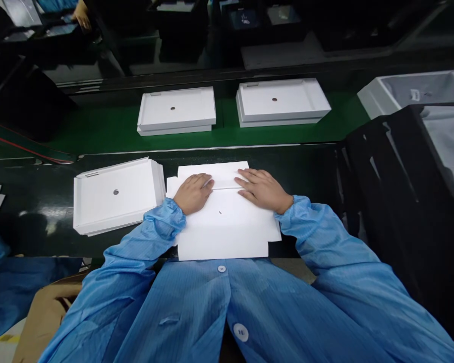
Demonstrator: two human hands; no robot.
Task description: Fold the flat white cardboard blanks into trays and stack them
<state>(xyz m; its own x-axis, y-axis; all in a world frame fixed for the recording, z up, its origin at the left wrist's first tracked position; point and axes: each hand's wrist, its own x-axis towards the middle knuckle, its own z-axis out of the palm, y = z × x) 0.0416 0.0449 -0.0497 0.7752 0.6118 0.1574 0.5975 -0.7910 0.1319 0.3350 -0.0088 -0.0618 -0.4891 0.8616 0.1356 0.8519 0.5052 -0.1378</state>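
A flat white cardboard blank (227, 227) with notched corners lies on the dark bench right in front of me. A crease runs across it near its far side, and a small dark slot shows at its middle. My left hand (194, 192) rests on the left part of the far flap, fingers stretched out and pointing right. On the right part lies my right hand (264, 190), palm down with its fingers spread. Left of the blank sits a stack of folded white trays (115, 201), the top one with a round hole.
Beyond the bench, a green belt (227, 133) carries two stacks of white trays, one left (176, 111) and one right (283, 101). A black-covered box (397, 201) stands at my right, a white bin (386, 96) behind it. Another person's hand (82, 15) appears far left.
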